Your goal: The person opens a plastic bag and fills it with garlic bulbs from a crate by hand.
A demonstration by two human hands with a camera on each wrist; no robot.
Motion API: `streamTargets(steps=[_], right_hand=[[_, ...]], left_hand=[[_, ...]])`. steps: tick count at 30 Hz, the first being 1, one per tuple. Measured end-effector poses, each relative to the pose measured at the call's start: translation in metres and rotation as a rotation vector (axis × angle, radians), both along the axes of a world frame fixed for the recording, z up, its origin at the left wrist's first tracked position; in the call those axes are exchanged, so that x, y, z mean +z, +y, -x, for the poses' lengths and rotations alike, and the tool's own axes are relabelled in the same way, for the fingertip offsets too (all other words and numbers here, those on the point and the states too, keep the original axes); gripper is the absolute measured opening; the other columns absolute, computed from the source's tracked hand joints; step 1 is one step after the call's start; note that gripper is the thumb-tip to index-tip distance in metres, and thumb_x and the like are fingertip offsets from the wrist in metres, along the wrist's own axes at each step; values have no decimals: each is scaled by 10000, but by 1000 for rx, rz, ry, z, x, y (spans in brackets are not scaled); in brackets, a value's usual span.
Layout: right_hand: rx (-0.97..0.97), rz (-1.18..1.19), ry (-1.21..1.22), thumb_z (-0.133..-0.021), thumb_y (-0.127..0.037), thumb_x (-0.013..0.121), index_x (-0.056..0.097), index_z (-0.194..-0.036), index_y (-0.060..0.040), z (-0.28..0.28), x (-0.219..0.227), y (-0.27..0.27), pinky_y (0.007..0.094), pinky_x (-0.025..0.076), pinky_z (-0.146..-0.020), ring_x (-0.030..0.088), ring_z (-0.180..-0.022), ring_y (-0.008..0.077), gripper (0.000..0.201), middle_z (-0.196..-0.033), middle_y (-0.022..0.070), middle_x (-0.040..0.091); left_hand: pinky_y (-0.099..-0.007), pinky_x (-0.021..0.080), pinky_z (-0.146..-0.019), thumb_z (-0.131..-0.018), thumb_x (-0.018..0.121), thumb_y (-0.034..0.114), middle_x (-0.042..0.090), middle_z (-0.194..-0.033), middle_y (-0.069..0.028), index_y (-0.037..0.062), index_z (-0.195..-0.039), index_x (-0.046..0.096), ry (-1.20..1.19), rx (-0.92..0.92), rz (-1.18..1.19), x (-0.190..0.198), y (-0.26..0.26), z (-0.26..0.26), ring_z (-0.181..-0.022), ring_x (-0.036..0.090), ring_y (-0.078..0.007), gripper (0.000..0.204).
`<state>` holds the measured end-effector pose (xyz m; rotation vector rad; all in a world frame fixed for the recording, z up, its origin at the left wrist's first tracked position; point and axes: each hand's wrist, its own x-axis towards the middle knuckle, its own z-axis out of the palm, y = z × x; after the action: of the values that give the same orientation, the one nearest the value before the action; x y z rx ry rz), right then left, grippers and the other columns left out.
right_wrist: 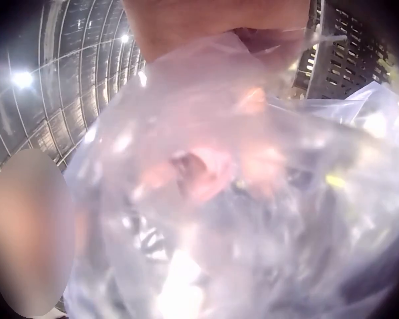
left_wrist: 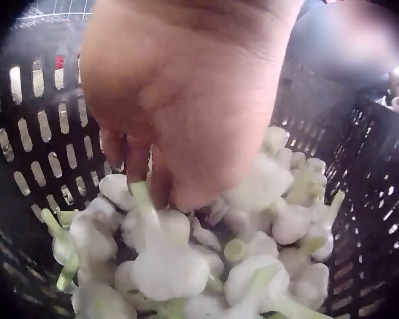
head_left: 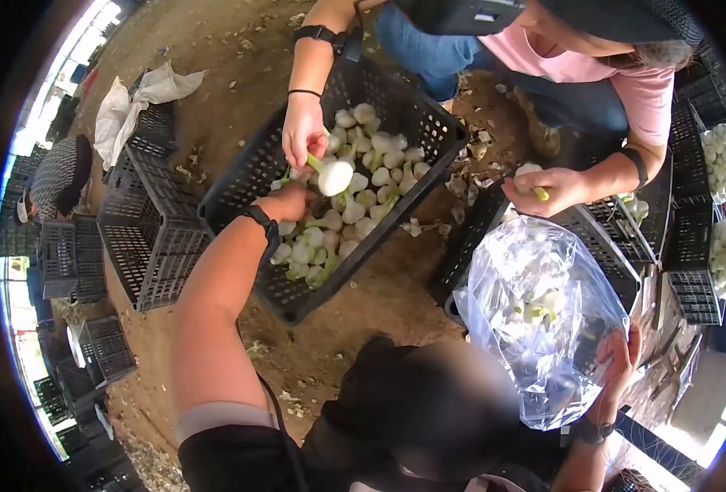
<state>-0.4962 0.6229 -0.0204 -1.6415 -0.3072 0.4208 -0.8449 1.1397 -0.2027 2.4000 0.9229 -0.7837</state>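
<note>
My left hand reaches down into a black slatted crate of white garlic bulbs. In the left wrist view its fingers point down among the bulbs and pinch the green stem of one garlic bulb. Off to the right, my right hand grips the edge of a clear plastic bag. Several bulbs show through the film. The right wrist view has the bag's film across it, blurring the fingers behind. Just above my left hand, another person's hand holds a garlic bulb by its stem.
That person, in a pink shirt, crouches opposite, the other hand holding another bulb above a second crate. An unfilled crate stands at left, with a white sack beyond. Filled bags sit on crates at right.
</note>
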Motion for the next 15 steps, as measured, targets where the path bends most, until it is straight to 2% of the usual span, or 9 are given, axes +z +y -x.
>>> streamTargets(steps=[2, 5, 6, 9, 10, 13, 15], right_hand=[[8, -5, 20, -886, -32, 496, 525, -1083, 2, -1, -1, -1, 185, 287, -431, 351, -458, 37, 202, -588, -26, 432], [25, -5, 34, -885, -34, 497, 527, -1081, 1, -2, -2, 0, 184, 284, -427, 356, -461, 38, 202, -598, -27, 437], [32, -3, 35, -884, -35, 498, 527, -1080, 0, -2, -2, 2, 183, 283, -426, 358, -462, 38, 201, -604, -27, 440], [13, 6, 37, -884, -34, 499, 530, -1074, -2, -2, -4, 6, 183, 284, -427, 368, -469, 39, 195, -624, -22, 453], [19, 10, 34, -883, -33, 499, 531, -1071, -2, -2, -5, 6, 183, 288, -429, 371, -471, 39, 194, -633, -18, 462], [36, 27, 26, -880, -32, 499, 533, -1066, -4, -4, -6, 2, 185, 299, -438, 379, -478, 38, 191, -657, -7, 486], [60, 40, 27, -879, -32, 498, 534, -1065, -5, -5, -5, 1, 187, 308, -444, 384, -481, 38, 192, -674, -1, 502]], left_hand=[[-375, 467, -856, -749, 707, 278, 635, -1076, -93, 179, -1195, 608, -174, -83, 42, -8, -2, 0, -1021, 593, -282, 467], [-362, 469, -839, -744, 711, 330, 635, -1107, -89, 165, -1243, 574, -213, 115, 194, -24, -16, -9, -1020, 598, -282, 543], [-390, 457, -863, -739, 714, 398, 621, -1150, -104, 122, -1275, 531, -37, -32, 204, 18, -30, -31, -1048, 579, -303, 630], [-410, 441, -883, -754, 694, 442, 611, -1167, -117, 98, -1272, 527, 173, -199, -149, 16, -48, -41, -1087, 553, -311, 644], [-420, 426, -898, -755, 694, 456, 598, -1188, -119, 111, -1241, 560, 188, -157, -80, 18, -46, -44, -1132, 526, -304, 611], [-391, 451, -853, -779, 678, 434, 620, -1149, -99, 123, -1181, 590, 13, -102, 83, 5, -31, -27, -1077, 565, -292, 516], [-387, 460, -816, -783, 678, 370, 644, -1077, -95, 125, -1155, 589, -230, 660, 509, -36, -5, -19, -993, 596, -289, 455]])
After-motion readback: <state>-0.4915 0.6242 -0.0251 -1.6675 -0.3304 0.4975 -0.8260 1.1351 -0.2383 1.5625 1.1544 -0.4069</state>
